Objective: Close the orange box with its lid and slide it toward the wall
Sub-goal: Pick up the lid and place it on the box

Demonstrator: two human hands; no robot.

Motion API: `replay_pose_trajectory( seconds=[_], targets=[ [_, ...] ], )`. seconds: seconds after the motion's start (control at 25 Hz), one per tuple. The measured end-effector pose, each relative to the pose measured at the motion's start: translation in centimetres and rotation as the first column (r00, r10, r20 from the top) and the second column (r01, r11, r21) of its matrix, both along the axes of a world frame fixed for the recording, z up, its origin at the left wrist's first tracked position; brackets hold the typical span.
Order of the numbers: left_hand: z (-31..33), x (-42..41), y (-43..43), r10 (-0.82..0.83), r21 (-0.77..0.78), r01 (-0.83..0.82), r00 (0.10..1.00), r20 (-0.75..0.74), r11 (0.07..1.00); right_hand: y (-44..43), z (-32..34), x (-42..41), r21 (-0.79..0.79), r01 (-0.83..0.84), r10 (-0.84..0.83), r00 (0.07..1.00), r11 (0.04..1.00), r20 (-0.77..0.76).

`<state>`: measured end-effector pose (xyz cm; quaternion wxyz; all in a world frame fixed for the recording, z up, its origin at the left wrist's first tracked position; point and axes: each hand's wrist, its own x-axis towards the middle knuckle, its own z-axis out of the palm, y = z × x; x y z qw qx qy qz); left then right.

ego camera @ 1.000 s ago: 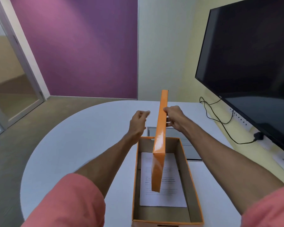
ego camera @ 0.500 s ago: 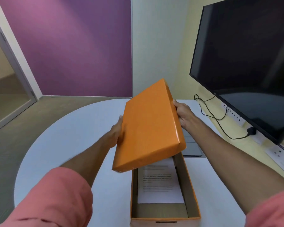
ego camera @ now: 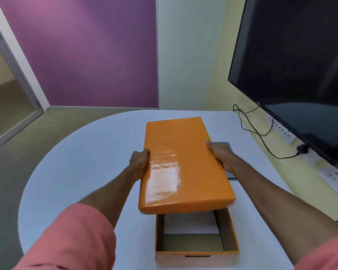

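The glossy orange lid (ego camera: 181, 164) hovers flat, top side up, above the far part of the orange box (ego camera: 230, 230), tilted slightly and shifted away from me. My left hand (ego camera: 140, 162) grips its left long edge and my right hand (ego camera: 220, 154) grips its right long edge. The near half of the box stands uncovered, showing brown inner walls and a white printed sheet (ego camera: 191, 223) on its bottom. The box rests on the white table (ego camera: 86, 162) near its front edge.
A large dark screen (ego camera: 300, 65) hangs on the yellow wall at the right, with black cables (ego camera: 261, 133) and a socket strip (ego camera: 283, 131) below it. A grey floor-box plate (ego camera: 222, 145) in the table peeks out beyond my right hand. The table's rounded edge curves at the left.
The lid has turned from standing on edge to lying flat, top up, and has come down over the box. My left hand has taken hold of its left edge.
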<state>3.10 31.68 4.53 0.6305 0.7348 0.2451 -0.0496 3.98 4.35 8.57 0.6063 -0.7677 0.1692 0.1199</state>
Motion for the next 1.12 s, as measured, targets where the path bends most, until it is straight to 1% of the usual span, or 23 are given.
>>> replay_pose_trajectory(
  seconds=[0.12,0.28,0.48,0.72,0.8,0.96,1.12],
  targets=[
    [-1.5,-0.6,-1.4,-0.014,0.038,0.015,1.0,-0.023,0.999,-0.7,-3.0,-0.9,-0.083,-0.034,0.034,0.999,0.996,0.0],
    [-4.3,-1.5,-2.7,-0.068,0.12,0.075,0.996,-0.058,0.99,-2.0,-6.4,-2.2,-0.078,-0.016,0.012,0.999,0.997,-0.053],
    [-7.2,-1.9,-3.9,-0.151,0.075,0.152,0.988,-0.026,0.985,-3.3,-9.3,-3.1,-0.071,0.004,-0.01,0.996,0.997,-0.091],
    [-8.9,-1.9,-4.4,-0.192,0.082,0.197,0.979,-0.065,0.977,-3.6,-11.2,-3.4,-0.058,0.014,-0.021,0.991,0.998,-0.134],
    [-9.4,-2.3,-4.4,-0.198,0.089,0.202,0.979,-0.05,0.975,-3.6,-11.7,-3.8,-0.045,0.016,-0.022,0.991,0.999,-0.134],
    [-9.9,-4.1,-4.6,-0.193,0.053,0.193,0.981,0.001,0.98,-3.8,-12.5,-5.1,-0.051,0.018,-0.025,0.99,0.999,-0.138],
    [-10.0,-5.7,-4.7,-0.204,0.052,0.203,0.979,0.013,0.978,-4.0,-12.8,-6.4,-0.065,0.014,-0.023,0.99,0.998,-0.14]
  ],
)
